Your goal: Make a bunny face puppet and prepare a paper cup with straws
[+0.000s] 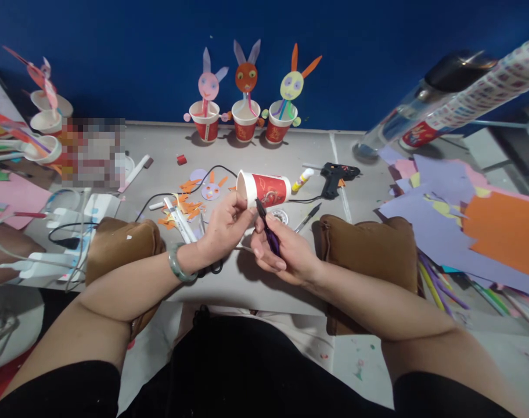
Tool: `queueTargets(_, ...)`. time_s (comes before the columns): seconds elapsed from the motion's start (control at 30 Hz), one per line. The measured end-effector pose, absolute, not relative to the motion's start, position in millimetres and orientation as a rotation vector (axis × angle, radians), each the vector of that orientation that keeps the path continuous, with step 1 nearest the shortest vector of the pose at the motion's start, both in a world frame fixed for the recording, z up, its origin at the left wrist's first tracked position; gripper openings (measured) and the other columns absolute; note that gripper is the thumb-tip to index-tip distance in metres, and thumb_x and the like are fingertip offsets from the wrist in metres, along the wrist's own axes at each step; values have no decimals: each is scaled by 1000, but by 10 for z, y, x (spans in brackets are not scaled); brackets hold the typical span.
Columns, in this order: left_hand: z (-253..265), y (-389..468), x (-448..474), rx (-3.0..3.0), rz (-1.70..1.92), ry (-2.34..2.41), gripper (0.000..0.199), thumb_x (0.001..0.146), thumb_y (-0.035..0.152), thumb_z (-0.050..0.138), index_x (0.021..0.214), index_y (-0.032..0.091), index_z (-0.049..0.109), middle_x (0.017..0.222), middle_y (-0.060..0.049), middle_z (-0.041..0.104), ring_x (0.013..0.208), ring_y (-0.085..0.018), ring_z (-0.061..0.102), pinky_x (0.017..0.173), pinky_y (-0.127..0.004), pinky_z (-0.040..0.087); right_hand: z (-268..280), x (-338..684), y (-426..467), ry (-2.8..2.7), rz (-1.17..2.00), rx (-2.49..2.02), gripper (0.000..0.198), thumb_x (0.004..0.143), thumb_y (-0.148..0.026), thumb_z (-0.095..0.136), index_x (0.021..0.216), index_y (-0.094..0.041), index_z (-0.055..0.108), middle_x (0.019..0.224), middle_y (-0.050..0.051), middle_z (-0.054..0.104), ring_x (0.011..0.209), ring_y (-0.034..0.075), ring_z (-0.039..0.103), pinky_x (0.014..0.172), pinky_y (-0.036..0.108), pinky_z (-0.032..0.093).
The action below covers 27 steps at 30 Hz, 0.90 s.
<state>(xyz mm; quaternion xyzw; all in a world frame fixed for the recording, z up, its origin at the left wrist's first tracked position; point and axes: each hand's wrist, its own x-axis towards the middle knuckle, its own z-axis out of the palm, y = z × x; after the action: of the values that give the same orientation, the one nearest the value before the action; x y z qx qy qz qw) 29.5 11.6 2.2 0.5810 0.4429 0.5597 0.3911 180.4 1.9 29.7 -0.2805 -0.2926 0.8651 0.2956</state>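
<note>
A red and white paper cup [270, 188] is tipped on its side, its open mouth facing left. My left hand [225, 226], with a green bangle at the wrist, pinches the cup near its rim. In my right hand [284, 247] are dark scissors with purple handles [273, 242], partly covered by my fingers. Their tip touches or nearly touches the cup wall beside my left fingertips. A rabbit-face cutout [212, 188] with orange ears lies beyond my left hand, beside orange paper scraps [183, 209].
Three cups with rabbit figures [245, 122] stand along the blue wall. A black glue gun [336, 177], its cord crossing the table, and a glue stick [302, 181] lie right of the cup. Brown cushions [369, 249] flank my arms. Coloured paper [447, 215] is piled right.
</note>
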Motion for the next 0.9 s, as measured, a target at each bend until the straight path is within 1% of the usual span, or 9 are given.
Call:
queueTargets(0.2, 1, 113, 298, 1473, 1426, 1176, 41, 92, 56, 68, 79, 21, 50, 63, 5, 56, 53, -8, 54, 49, -22, 42, 280, 1815, 28, -795, 2293, -769, 27, 108, -41, 32, 90, -24, 43, 55, -5, 65, 28, 4, 22, 36, 14, 28)
queueTargets(0.37, 8, 150, 261, 1469, 1399, 1204, 35, 91, 48, 70, 79, 21, 52, 63, 5, 57, 53, -8, 54, 49, -21, 43, 262, 1810, 45, -811, 2300, -750, 27, 107, -42, 33, 90, -24, 43, 55, -6, 65, 28, 4, 23, 35, 15, 27)
queueTargets(0.47, 31, 216, 184, 1435, 1375, 1236, 31, 89, 45, 73, 82, 20, 55, 68, 3, 63, 58, -9, 60, 54, -21, 48, 261, 1819, 47, -914, 2289, -753, 27, 104, -48, 38, 91, -25, 44, 56, -6, 65, 28, 5, 24, 35, 17, 27)
queueTargets(0.53, 51, 269, 123, 1380, 1368, 1238, 31, 88, 46, 73, 87, 19, 58, 73, 1, 67, 63, -10, 65, 60, -22, 53, 284, 1853, 55, -1095, 2204, -785, 30, 103, -52, 40, 91, -25, 45, 56, -7, 63, 30, 5, 24, 36, 19, 26)
queueTargets(0.57, 62, 293, 96, 1356, 1365, 1227, 32, 88, 47, 73, 88, 19, 58, 73, 1, 68, 64, -11, 66, 61, -23, 54, 305, 1883, 66, -1223, 2109, -823, 32, 102, -54, 42, 90, -25, 46, 56, -7, 61, 32, 6, 26, 38, 20, 26)
queueTargets(0.63, 83, 328, 56, 1335, 1356, 1207, 34, 87, 50, 73, 88, 19, 59, 70, 1, 67, 60, -10, 65, 59, -23, 55, 357, 1965, 113, -1534, 1779, -943, 34, 100, -57, 47, 89, -25, 48, 57, -6, 58, 39, 8, 34, 43, 23, 29)
queueTargets(0.7, 104, 342, 39, 1345, 1346, 1204, 34, 86, 50, 74, 87, 19, 59, 65, 3, 65, 55, -9, 61, 55, -22, 53, 402, 2061, 194, -1843, 1303, -1071, 33, 99, -56, 50, 89, -25, 50, 63, -2, 58, 51, 12, 45, 52, 27, 34)
queueTargets(0.8, 134, 327, 50, 1376, 1341, 1207, 31, 87, 46, 73, 84, 19, 60, 63, 3, 62, 53, -8, 57, 52, -21, 50, 412, 2174, 344, -2150, 683, -1207, 30, 100, -51, 47, 94, -23, 54, 75, 4, 64, 61, 16, 51, 59, 30, 33)
queueTargets(0.9, 147, 299, 77, 1407, 1359, 1214, 25, 89, 41, 71, 84, 18, 61, 63, 3, 62, 53, -8, 56, 51, -21, 48, 361, 2211, 444, -2321, 415, -1260, 32, 101, -49, 41, 98, -20, 56, 79, 8, 67, 65, 20, 56, 60, 32, 31)
